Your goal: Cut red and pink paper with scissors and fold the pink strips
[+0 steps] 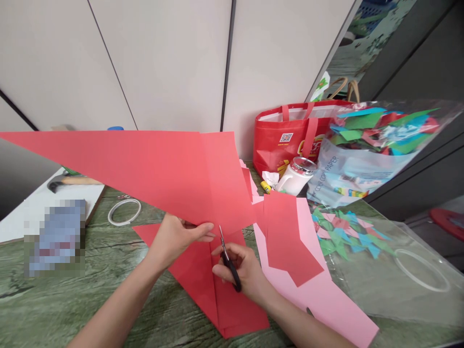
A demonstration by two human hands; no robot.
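Observation:
A large sheet of red paper (pixel 155 164) is raised above the table, its long point reaching to the left edge of the view. My left hand (pixel 181 237) pinches its lower edge between thumb and fingers. Just to the right, my right hand (pixel 239 270) grips black-handled scissors (pixel 227 263), whose tips point up at the lower edge of the raised sheet. Below both hands lies another folded red sheet (pixel 197 285). To the right, a cut red paper piece (pixel 286 237) rests on pink paper (pixel 315 290).
A roll of white tape (pixel 124 212) and a hammer (pixel 76 181) are on the left. At the back right stand a red bag (pixel 271 140), a white mug (pixel 295 176) and a plastic bag of coloured paper (pixel 362 164). Paper scraps (pixel 348 232) and a white ring (pixel 422 270) lie nearer.

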